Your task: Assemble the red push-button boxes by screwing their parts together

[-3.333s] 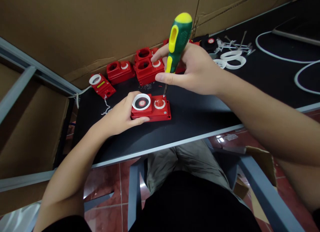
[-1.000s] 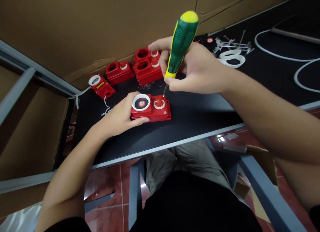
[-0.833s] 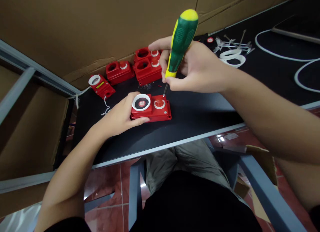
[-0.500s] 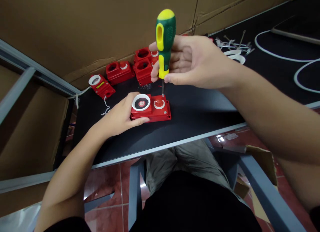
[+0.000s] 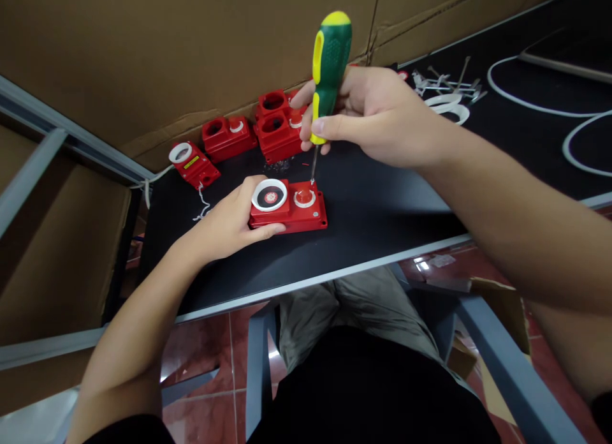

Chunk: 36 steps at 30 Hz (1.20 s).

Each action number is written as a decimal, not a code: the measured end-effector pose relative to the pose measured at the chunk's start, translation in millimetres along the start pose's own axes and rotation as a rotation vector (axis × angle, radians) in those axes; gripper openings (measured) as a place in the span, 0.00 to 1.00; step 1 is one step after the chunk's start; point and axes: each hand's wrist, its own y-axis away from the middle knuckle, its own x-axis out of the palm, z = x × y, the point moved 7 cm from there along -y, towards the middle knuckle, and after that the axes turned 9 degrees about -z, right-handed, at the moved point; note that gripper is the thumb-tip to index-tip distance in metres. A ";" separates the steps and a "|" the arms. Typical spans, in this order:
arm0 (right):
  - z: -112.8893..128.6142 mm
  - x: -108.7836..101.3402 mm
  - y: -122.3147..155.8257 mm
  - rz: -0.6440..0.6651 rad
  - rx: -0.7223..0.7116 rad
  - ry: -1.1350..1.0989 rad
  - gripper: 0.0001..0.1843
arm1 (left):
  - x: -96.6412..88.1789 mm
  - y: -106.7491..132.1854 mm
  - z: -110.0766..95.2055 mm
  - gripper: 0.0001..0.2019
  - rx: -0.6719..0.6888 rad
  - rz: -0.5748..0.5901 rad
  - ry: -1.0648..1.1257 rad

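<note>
A red alarm box (image 5: pixel 306 222) with a white-ringed round window and a small red dome lies on the black table near its front edge. My left hand (image 5: pixel 232 217) grips the box's left end, thumb along the front side and fingers behind. In my right hand (image 5: pixel 370 112) is a green and yellow screwdriver (image 5: pixel 333 58), pinched low on its handle between thumb and fingers. It leans to the right at the top, and its tip meets a screw at the box's back right corner, beside the dome.
Behind stand several red housings (image 5: pixel 228 140) against the cardboard wall (image 5: pixel 191 48). A red unit with a white ring (image 5: pixel 195 166) and loose string lies at left. Small screws (image 5: pixel 278 166) are scattered behind the box. White rings (image 5: pixel 449 106), metal pieces (image 5: pixel 454 87) and a white cable (image 5: pixel 535 106) lie at right.
The screwdriver's handle has tilted from nearly upright to the right, and my right hand's grip on it has shifted. Its tip stays at the same corner. My left hand and the box stay put.
</note>
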 end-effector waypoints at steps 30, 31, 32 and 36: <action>25.7 -2.5 10.6 -0.334 -0.230 -0.079 0.17 | -0.4 -0.7 -4.3 0.51 -0.017 -0.005 0.026; 26.5 -5.9 7.9 -0.326 -0.231 -0.075 0.14 | -0.2 -0.5 -4.0 0.51 -0.019 -0.003 0.023; 26.8 -8.2 5.4 -0.312 -0.229 -0.079 0.13 | 0.1 -0.5 -3.7 0.50 -0.021 -0.002 0.019; 20.5 -1.0 1.9 -0.202 -0.155 -0.102 0.27 | 0.5 -0.7 -2.7 0.50 -0.012 -0.007 0.007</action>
